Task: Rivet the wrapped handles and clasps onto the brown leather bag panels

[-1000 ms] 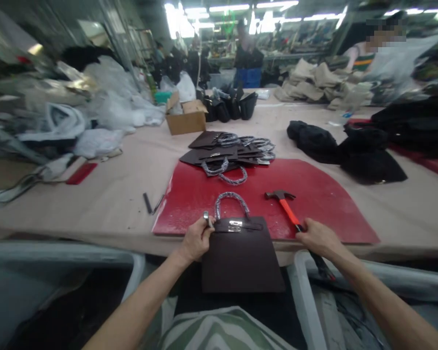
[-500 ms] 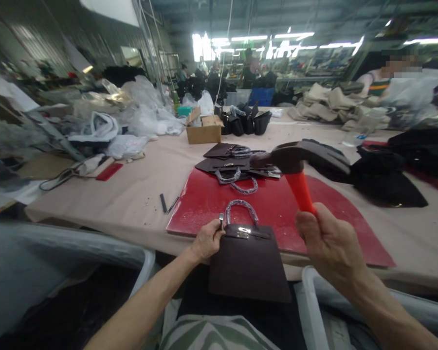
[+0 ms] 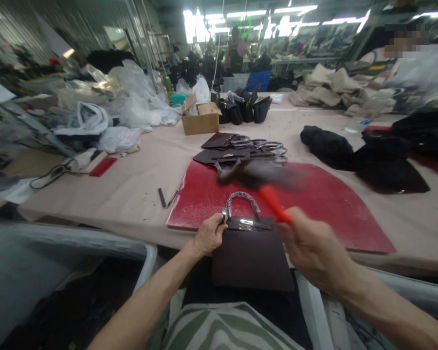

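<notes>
My right hand (image 3: 312, 243) is closed around the orange-red handle of a claw hammer (image 3: 257, 176). The hammer's dark head is smeared by motion, in the air above the red board. My left hand (image 3: 210, 234) pinches a short shiny metal rod (image 3: 224, 212), held upright at the top left corner of a dark brown handbag (image 3: 250, 260). The bag hangs partly over the table edge toward my lap. Metal clasp fittings (image 3: 246, 223) sit on its front, and its plastic-wrapped handle (image 3: 243, 195) arches onto the board. The rod's lower end is hidden by my fingers.
The red board (image 3: 314, 209) lies on the cloth-covered table. Several brown bags (image 3: 226, 154) are piled at its far edge. Left of it lie thin dark tools (image 3: 162, 197). A cardboard box (image 3: 200, 122) and black items (image 3: 328, 146) stand farther off. Bins (image 3: 150, 257) flank my lap.
The hammer has swung down and to the left, toward the rod, with my right hand. My left hand keeps its pinch at the bag's corner. The view has tilted slightly.
</notes>
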Tool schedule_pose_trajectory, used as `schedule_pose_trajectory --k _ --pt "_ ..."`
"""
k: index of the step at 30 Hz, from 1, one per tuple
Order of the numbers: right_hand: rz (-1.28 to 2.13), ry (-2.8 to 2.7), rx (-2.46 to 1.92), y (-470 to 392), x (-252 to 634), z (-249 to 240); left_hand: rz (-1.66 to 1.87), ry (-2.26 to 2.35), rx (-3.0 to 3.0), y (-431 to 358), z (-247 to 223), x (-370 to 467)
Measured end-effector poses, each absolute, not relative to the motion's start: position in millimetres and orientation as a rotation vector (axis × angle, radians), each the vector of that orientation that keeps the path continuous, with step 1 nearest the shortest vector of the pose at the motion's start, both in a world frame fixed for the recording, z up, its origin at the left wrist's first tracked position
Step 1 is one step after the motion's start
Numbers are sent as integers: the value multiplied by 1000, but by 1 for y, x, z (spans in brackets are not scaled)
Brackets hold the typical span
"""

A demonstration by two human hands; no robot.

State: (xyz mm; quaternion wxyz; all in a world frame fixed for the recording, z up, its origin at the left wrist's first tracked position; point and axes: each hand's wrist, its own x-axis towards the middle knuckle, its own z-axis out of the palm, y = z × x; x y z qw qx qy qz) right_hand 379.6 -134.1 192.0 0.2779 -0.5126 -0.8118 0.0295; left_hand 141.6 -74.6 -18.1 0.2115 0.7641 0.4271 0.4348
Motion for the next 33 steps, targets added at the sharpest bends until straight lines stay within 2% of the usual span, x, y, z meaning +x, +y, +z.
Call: schedule_pose_trajectory --k 5,8,10,15,19,23,33 --pt "449 -2353 -1755 -124 409 147 1187 1173 2154 -75 -19 141" --pt "738 -2147 -1864 -112 438 125 1216 1177 2122 -75 -21 140" --pt "798 -1995 -2028 -102 457 105 1214 1171 2125 -75 -21 139" --pt "428 -1865 -2348 -86 487 65 1220 1160 2145 -76 -23 138" --pt "110 -2127 -2058 -92 480 56 1227 1206 2145 -77 -27 137" --pt "205 -2357 -1682 -98 456 43 1202 1210 2160 -77 -28 136" --pt "280 -2220 -1776 -91 444 25 1199 1306 2071 -75 -19 133"
